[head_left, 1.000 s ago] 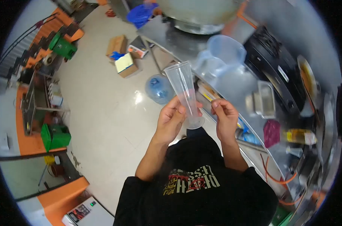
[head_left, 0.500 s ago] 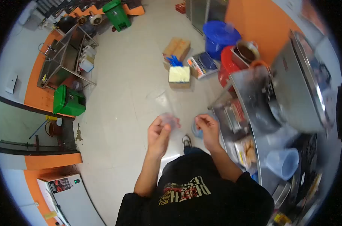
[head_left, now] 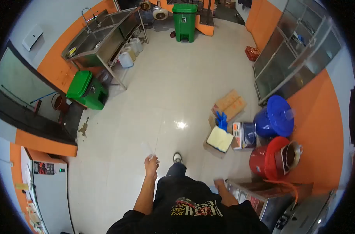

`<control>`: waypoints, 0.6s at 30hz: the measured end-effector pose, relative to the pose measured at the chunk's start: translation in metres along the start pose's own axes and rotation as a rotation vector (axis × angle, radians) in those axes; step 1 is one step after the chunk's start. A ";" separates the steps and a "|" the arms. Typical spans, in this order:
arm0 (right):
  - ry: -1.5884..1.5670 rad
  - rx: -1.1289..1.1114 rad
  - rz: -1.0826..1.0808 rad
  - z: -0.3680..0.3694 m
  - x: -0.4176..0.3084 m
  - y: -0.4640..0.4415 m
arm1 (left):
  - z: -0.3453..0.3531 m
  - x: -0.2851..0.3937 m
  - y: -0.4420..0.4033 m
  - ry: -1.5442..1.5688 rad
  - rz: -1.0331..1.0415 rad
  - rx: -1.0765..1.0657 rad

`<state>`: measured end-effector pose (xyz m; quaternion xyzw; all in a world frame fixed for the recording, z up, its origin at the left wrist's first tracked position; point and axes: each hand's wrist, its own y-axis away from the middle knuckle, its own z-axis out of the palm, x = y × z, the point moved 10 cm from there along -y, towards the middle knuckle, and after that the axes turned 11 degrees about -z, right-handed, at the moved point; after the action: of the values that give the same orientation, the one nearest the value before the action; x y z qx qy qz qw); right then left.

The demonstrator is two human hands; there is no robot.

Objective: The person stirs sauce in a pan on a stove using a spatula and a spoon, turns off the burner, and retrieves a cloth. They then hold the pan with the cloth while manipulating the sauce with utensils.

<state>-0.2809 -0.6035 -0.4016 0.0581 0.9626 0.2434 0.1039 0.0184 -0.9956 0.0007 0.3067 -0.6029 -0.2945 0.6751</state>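
Observation:
My left hand (head_left: 151, 167) is out in front of my body over the tiled floor, its fingers closed round a thin piece of clear plastic (head_left: 147, 148) that sticks up past the fingertips. Whether that plastic is a bag or a sheet I cannot make out. My right hand (head_left: 220, 185) hangs low by my right side, close to the corner of the metal table (head_left: 269, 201). Motion smears its fingers, and a pale bluish patch shows just beside it. One shoe (head_left: 177, 158) is stepping forward between the hands.
Ahead to the right stand a cardboard box (head_left: 230, 104), a yellow-topped box (head_left: 219, 139) with blue gloves, a scale (head_left: 244, 135), a blue bucket (head_left: 274, 117) and a red bucket (head_left: 263, 158). Leftward are a steel sink (head_left: 95, 43), a green bin (head_left: 85, 89) and a white freezer (head_left: 52, 195).
My view has swung left and forward, away from the metal table. Both hands have moved apart; the right has dropped to my side, while the left still holds the clear plastic.

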 end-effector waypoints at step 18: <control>-1.659 0.628 1.062 -0.348 0.216 -0.172 | 0.634 0.233 -0.228 -0.628 -0.013 -0.639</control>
<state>-0.5809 -0.8774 -0.2221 0.6496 0.4587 -0.1209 0.5942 -0.5957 -1.3574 0.0270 -0.0176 -0.6552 -0.5492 0.5184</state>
